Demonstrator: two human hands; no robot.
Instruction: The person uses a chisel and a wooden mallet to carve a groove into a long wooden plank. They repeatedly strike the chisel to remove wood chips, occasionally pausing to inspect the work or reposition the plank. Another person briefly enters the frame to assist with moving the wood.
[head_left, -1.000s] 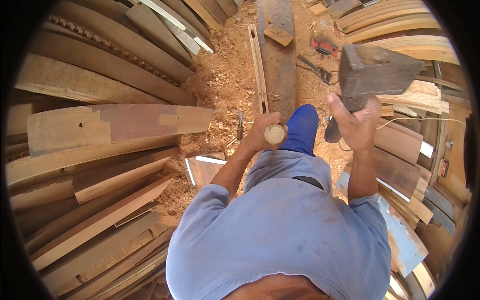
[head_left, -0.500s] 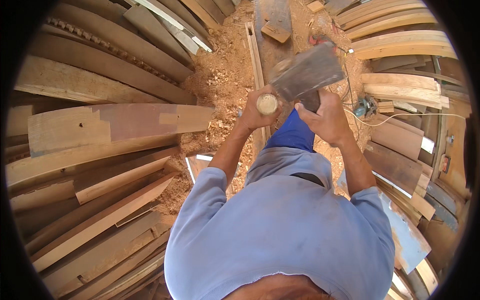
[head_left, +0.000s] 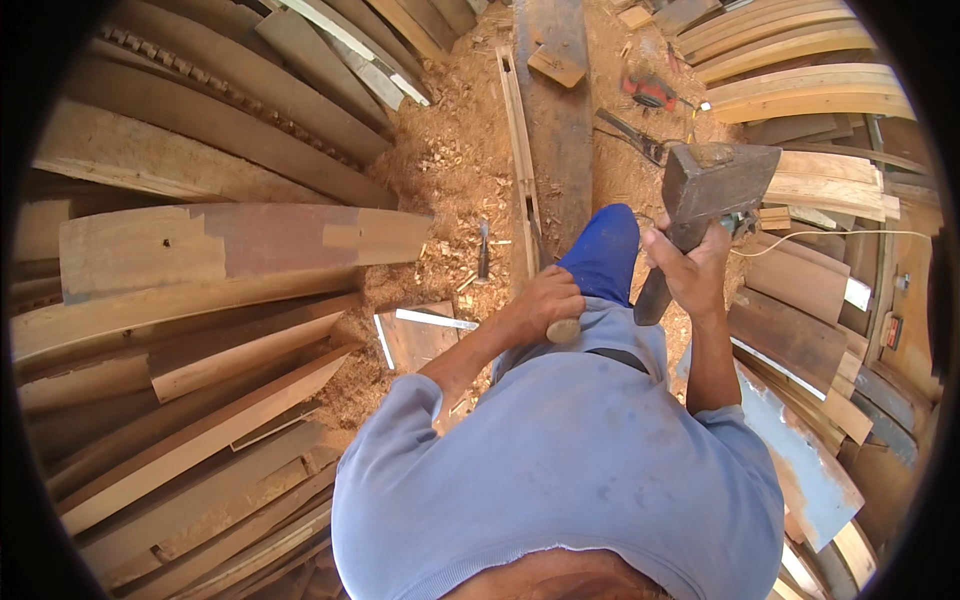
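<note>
My left hand is wrapped round a chisel, its pale wooden handle end toward my body and its blade pointing into a mortise slot in a long, narrow timber. This timber lies along a dark, worn plank beside my blue trouser leg. My right hand grips the handle of a large, dark wooden mallet, raised to the right of the leg. A small wooden block sits on the far part of the plank. A second chisel lies in shavings left of the timber.
Stacked boards line the left, planks the right. A red power tool, a teal tool and cords lie to the right. A wooden offcut with white edging rests among the shavings at lower left.
My left hand has come down toward my body, tilting the chisel. The mallet swung left over the chisel half a second ago and is now back to the right, held lower.
</note>
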